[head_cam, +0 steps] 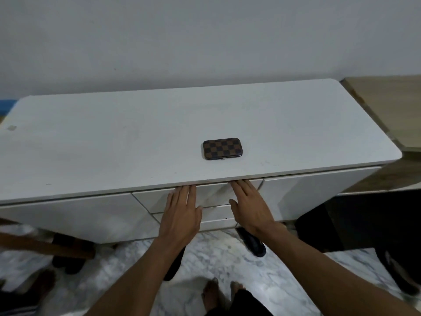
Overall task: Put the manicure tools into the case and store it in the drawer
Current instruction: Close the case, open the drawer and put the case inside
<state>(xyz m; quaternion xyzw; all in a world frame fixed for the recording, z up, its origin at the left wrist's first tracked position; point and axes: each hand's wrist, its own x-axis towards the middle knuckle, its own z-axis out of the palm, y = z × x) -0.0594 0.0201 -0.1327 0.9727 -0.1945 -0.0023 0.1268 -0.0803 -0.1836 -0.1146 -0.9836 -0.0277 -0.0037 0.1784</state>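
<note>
Head view, looking down on a white desk (114,144) set against a pale wall (205,42). The closed manicure case (221,148), a small rounded rectangle with a brown and dark checker pattern, lies flat on the desk top slightly right of the frame's centre, near the front edge, with its long side parallel to that edge. No loose tools show. Both hands are in the lower middle of the frame, below the case and apart from it, with the front edge of the desk between them and the case. The left hand (180,210) and the right hand (250,206) lie flat, backs toward the camera, on the face of the top drawer (150,198), fingers straight and close together, holding nothing. The fingertips reach the narrow gap under the desk top; whether they hook into it cannot be told. The case sits above the space between the two hands, a little nearer the right one. The drawer appears closed or nearly so. A second drawer front (218,221) lies under the first, between the wrists. Below the desk, grey-veined marble floor (227,254) carries a dark slipper (251,241), and the person's bare feet (214,293) show at the bottom edge. A wooden surface (391,106) adjoins the desk at upper right.
</note>
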